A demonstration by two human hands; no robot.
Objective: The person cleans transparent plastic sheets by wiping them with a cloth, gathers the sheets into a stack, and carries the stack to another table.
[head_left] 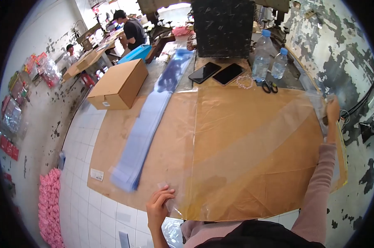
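A long strip of clear plastic film [253, 151] stretches diagonally over the brown-covered table. My left hand [158, 202] pinches its near end at the table's front edge. Far off to the right, by the wall, my right hand [332, 110] is closed at the other end, with a bit of whitish film showing above the fingers. Left of the strip lies a long stack of bluish plastic film [147, 128], running from near the front edge to the back of the table.
A closed cardboard box [118, 84] sits at the back left. Two phones [204, 73], a bead string [245, 82], black scissors [269, 87] and two water bottles [262, 56] lie or stand along the back. A peeling wall [340, 45] borders the right side. Another person [133, 33] works far behind.
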